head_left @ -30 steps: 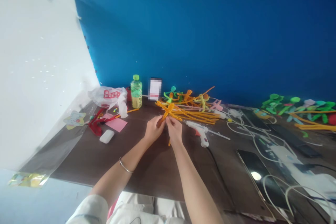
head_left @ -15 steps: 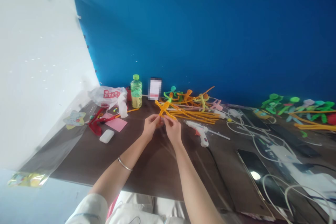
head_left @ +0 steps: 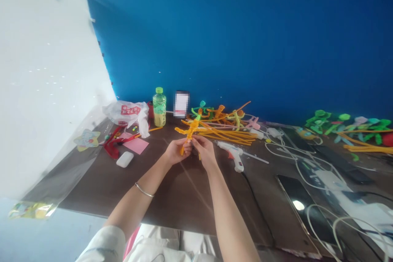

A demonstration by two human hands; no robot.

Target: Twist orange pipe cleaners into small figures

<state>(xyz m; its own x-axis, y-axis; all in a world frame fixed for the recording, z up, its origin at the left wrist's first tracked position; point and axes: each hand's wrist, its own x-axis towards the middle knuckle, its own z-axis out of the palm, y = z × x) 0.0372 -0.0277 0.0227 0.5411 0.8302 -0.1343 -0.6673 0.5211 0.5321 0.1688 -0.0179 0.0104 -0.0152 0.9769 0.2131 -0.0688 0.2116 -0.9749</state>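
Observation:
Between my two hands is an orange pipe-cleaner figure (head_left: pixel 190 128), tilted, with its arms spread above my fingers. My left hand (head_left: pixel 177 150) is closed around its lower part, and an orange leg pokes out below the fingertips. My right hand (head_left: pixel 204 150) pinches the same lower part from the other side. My fingers partly hide where the legs join. Just behind lie several loose orange pipe cleaners (head_left: pixel 229 136) and other finished-looking figures, among them a yellow figure (head_left: pixel 238 119). A white glue gun (head_left: pixel 236 157) rests to the right of my right hand.
On the left are red-handled scissors (head_left: pixel 112 147), pink paper (head_left: pixel 137 144), a white earphone case (head_left: pixel 125 159), a plastic bag (head_left: pixel 127 112) and a bottle (head_left: pixel 159 108). Rightward lie a dark phone (head_left: pixel 302 200), tangled white cables (head_left: pixel 288 153) and green pipe-cleaner pieces (head_left: pixel 319 119). A blue wall (head_left: pixel 233 41) stands behind.
The figure has turned and tilted in my hands, its arms now higher and shifted left. My left hand has lowered slightly and curled more around it; my right hand has shifted slightly too.

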